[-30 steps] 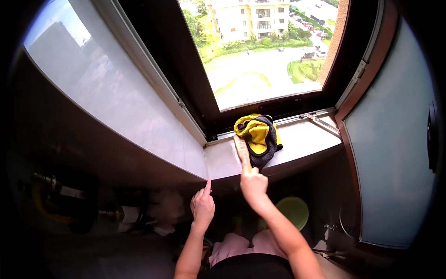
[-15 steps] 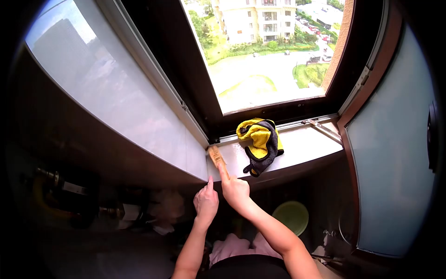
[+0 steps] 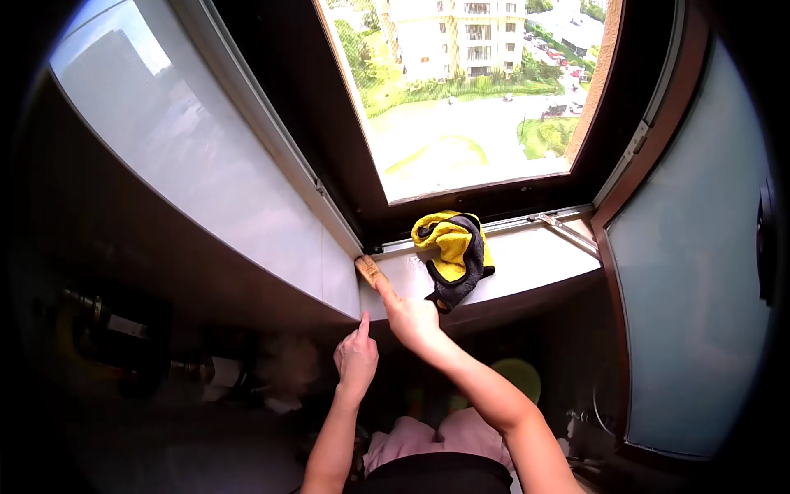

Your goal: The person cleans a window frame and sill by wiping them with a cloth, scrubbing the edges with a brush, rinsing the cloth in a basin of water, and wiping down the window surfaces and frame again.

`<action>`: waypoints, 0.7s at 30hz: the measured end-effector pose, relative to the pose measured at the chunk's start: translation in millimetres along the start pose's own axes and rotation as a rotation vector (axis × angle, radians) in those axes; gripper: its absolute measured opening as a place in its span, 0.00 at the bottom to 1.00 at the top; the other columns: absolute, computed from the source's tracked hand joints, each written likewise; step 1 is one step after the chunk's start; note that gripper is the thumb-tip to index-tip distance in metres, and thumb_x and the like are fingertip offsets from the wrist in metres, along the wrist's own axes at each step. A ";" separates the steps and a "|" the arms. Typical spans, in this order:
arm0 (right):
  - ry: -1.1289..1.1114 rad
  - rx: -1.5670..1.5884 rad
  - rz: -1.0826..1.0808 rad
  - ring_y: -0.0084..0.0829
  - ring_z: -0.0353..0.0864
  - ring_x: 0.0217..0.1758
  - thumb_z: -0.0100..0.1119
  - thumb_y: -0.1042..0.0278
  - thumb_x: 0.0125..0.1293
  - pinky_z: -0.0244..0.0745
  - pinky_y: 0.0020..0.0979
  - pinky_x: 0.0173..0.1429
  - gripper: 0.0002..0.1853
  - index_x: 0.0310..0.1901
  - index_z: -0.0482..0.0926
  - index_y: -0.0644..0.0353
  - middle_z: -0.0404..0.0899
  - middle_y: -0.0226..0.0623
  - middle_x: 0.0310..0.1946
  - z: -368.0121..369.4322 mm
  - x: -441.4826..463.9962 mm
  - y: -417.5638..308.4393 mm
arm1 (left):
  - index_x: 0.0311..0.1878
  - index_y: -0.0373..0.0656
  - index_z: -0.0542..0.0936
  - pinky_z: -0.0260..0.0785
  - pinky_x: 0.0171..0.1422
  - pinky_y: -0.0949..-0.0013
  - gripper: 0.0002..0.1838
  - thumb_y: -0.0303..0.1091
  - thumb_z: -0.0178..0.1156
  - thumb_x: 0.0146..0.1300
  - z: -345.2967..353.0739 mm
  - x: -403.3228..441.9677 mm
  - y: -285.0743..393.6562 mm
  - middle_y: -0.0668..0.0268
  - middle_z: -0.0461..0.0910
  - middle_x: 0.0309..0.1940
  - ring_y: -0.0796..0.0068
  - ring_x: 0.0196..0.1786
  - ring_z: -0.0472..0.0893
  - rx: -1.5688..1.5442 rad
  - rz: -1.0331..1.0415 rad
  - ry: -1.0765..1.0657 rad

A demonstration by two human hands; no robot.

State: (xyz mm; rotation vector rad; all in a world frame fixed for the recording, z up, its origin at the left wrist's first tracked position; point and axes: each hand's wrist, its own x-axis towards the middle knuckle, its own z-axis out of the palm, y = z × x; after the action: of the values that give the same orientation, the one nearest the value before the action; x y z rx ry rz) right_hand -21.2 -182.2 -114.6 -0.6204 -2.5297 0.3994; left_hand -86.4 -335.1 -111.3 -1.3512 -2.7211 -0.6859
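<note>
bright daylight from the window (image 3: pixel 469 123) falls on the pale sill (image 3: pixel 527 262), where a wooden brush (image 3: pixel 369 268) meets the left corner, gripped by the right hand (image 3: pixel 414 319). the left hand (image 3: pixel 356 361) extends its index finger to the sill's edge, other fingers curled; whether they hold anything, i cannot tell. short, firm strokes probably suit this corner. bristles are hidden; much below is lost in darkness.
</note>
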 end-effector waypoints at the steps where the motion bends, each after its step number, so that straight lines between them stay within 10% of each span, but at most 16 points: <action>1: -0.026 -0.035 -0.011 0.41 0.82 0.17 0.59 0.66 0.64 0.76 0.44 0.20 0.33 0.72 0.67 0.46 0.80 0.38 0.18 -1.8 -3.1 -0.5 | 0.67 0.37 0.75 0.77 0.46 0.50 0.28 0.25 0.57 0.61 0.1 1.6 2.0 0.51 0.83 0.32 0.50 0.36 0.83 -0.005 0.001 0.003; 8: -0.023 -0.225 -0.273 0.32 0.79 0.19 0.62 0.66 0.63 0.75 0.37 0.22 0.34 0.73 0.70 0.37 0.75 0.33 0.22 -114.2 12.3 65.8 | 0.53 0.35 0.83 0.76 0.49 0.53 0.16 0.31 0.59 0.64 1.0 30.4 35.4 0.52 0.84 0.36 0.51 0.42 0.82 -0.197 0.107 0.124; 10: -0.084 -0.278 -0.317 0.31 0.80 0.23 0.62 0.64 0.66 0.77 0.33 0.30 0.35 0.76 0.66 0.42 0.73 0.31 0.23 -131.5 31.9 63.4 | 0.56 0.35 0.81 0.71 0.60 0.53 0.23 0.40 0.66 0.61 17.4 60.9 73.0 0.52 0.81 0.51 0.50 0.54 0.78 -0.232 0.179 0.198; 12: -0.145 -0.387 -0.323 0.31 0.83 0.32 0.61 0.62 0.68 0.79 0.32 0.38 0.35 0.76 0.64 0.50 0.82 0.36 0.35 -125.5 43.6 59.2 | 0.63 0.30 0.72 0.67 0.64 0.48 0.38 0.48 0.69 0.57 46.5 98.8 102.0 0.48 0.79 0.54 0.46 0.58 0.75 -0.171 0.167 0.045; 13: -0.062 -0.320 -0.359 0.32 0.83 0.42 0.61 0.63 0.67 0.79 0.33 0.47 0.34 0.75 0.65 0.56 0.82 0.46 0.54 -116.1 47.0 64.8 | 0.62 0.32 0.72 0.66 0.64 0.46 0.36 0.48 0.67 0.58 88.1 114.2 102.3 0.48 0.79 0.53 0.45 0.59 0.75 -0.283 0.217 0.180; 16: 0.093 -0.379 -0.381 0.38 0.83 0.51 0.56 0.65 0.65 0.77 0.36 0.55 0.22 0.61 0.77 0.59 0.79 0.56 0.61 -125.3 52.3 84.2 | 0.61 0.38 0.75 0.64 0.61 0.44 0.30 0.43 0.67 0.57 116.8 140.5 149.5 0.48 0.80 0.49 0.44 0.56 0.76 -0.436 0.121 0.500; 21: -0.027 -0.322 -0.288 0.31 0.80 0.44 0.62 0.67 0.63 0.67 0.36 0.49 0.15 0.52 0.77 0.48 0.82 0.29 0.37 -181.4 62.5 113.1 | 0.36 0.46 0.83 0.68 0.58 0.56 0.06 0.33 0.61 0.55 88.7 132.0 186.7 0.61 0.82 0.42 0.60 0.53 0.79 -0.240 0.492 0.026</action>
State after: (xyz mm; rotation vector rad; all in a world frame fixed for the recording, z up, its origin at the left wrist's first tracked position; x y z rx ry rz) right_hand 66.9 -25.9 17.4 -0.3540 -2.6792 -0.1050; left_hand -11.2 -102.3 -93.4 -1.9422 -2.1915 -0.9825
